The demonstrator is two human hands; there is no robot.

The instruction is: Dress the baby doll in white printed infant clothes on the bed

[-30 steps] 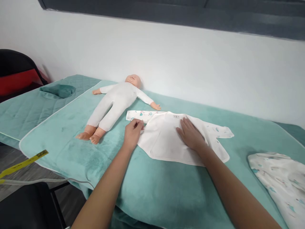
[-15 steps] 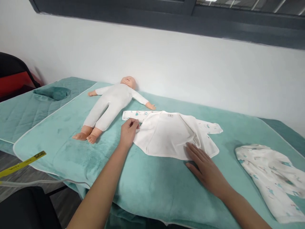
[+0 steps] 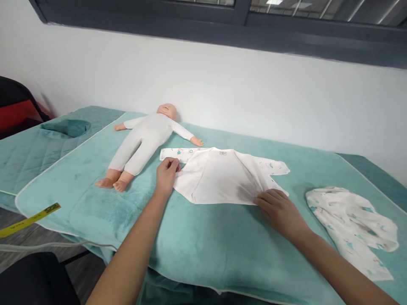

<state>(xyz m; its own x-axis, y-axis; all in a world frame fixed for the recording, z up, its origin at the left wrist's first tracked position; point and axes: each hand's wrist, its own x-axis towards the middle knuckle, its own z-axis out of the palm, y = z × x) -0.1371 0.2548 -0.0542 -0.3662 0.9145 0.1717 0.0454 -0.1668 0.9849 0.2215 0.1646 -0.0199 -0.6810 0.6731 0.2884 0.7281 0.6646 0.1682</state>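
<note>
A small white baby top [image 3: 219, 176] with printed sleeves lies spread open, inside out, on a teal towel [image 3: 95, 199]. My left hand [image 3: 166, 173] is closed, pinching the top's left side near the sleeve. At the garment's lower right hem, my right hand [image 3: 280, 208] has its fingers curled onto the cloth. A baby doll [image 3: 144, 137] in a white bodysuit lies on its back just left of the top, head toward the wall.
Printed white baby trousers [image 3: 351, 224] lie crumpled at the right on the towel. A dark teal cloth [image 3: 66, 127] sits on the quilted pad at the far left. A yellow tape measure [image 3: 30, 219] hangs by the front left edge. White wall behind.
My right hand slid from the middle of the top down to its lower right hem and closed on it. The left hand kept its pinch. The view tilted up a little.
</note>
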